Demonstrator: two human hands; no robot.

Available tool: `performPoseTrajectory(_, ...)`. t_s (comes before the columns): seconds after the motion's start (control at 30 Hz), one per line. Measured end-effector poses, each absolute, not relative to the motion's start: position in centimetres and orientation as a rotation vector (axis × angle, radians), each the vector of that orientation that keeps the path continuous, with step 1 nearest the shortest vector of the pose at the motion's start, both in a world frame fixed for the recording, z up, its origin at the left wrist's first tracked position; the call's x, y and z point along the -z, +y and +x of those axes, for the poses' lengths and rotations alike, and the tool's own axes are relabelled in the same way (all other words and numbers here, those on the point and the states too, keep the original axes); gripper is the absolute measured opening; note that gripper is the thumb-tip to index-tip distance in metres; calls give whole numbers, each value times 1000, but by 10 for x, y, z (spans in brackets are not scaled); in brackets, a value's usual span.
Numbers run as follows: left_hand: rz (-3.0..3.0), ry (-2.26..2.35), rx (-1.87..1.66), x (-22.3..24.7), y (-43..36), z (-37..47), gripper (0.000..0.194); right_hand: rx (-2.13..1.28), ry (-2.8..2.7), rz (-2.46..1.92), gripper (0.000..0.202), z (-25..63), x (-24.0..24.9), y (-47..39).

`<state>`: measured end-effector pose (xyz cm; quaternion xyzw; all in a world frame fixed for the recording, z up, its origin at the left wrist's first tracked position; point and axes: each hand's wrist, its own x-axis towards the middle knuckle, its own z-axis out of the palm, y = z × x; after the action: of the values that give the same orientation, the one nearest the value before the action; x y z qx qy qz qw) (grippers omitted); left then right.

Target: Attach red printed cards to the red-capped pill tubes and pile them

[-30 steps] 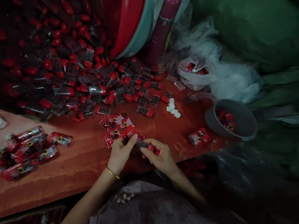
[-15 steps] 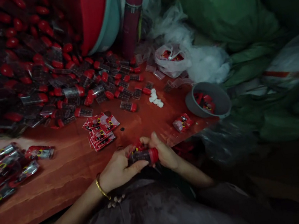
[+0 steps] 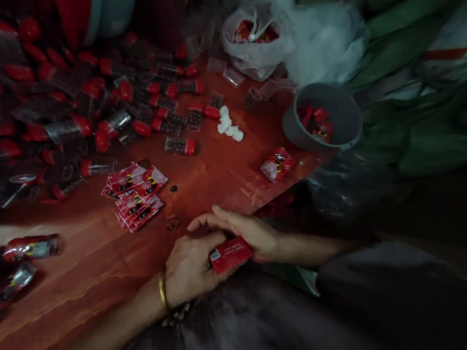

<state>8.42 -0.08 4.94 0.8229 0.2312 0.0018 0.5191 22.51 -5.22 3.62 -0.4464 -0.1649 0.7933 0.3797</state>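
A red printed wrapper [image 3: 231, 254] with white lettering and a small barcode patch faces up between my hands. My left hand [image 3: 194, 262], wearing a gold bangle, is closed around its left side, thumb on top and fingers below. My right hand [image 3: 247, 229] lies against the wrapper's right end, its fingers stretched leftward beyond the left hand's knuckles. Whether a bottle is inside the wrapper is hidden. Just beyond my hands, a stack of flat red printed wrappers [image 3: 135, 196] lies on the reddish tabletop [image 3: 212, 181].
Clear red-capped bottles of dark pellets [image 3: 179, 146] heap up at the back left. Wrapped bottles [image 3: 30, 247] lie at left. White discs [image 3: 229, 125], a red packet [image 3: 277, 164], a grey bucket [image 3: 322, 118] and a plastic bag [image 3: 259, 45] stand farther right, near the table edge.
The clear red-capped bottle visible in my hands before no longer shows; a red wrapper face is there instead. My right fingers have straightened out. The view has shifted, so the table items appear higher and mostly further left.
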Motion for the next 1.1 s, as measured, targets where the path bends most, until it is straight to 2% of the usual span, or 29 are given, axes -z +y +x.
performPoseTrajectory(0.2,2043,431,-16,-56,-1,80,5,-1845,-824,-1250,51,225,-47,-55)
performPoseTrajectory(0.47,2082,553,-16,-50,-1,78,5,-1701,-793,-1268,53,217,-34,-49)
performPoseTrajectory(0.6,1805,657,0,-40,8,90,16,-1780,-581,-1232,64,224,-28,-37)
performPoseTrajectory(0.8,1238,838,-273,-25,14,104,34,-1701,-429,-1170,73,234,-18,-35)
performPoseTrajectory(0.9,1159,884,-379,-21,11,98,34,-1690,-632,-1231,65,234,-15,-42)
performPoseTrajectory(1.0,1086,981,-470,-16,9,89,40,-1481,-881,-1380,44,232,-17,-43)
performPoseTrajectory(1.1,1053,1130,-604,-11,14,80,41,-1320,-1044,-1481,31,231,-20,-41)
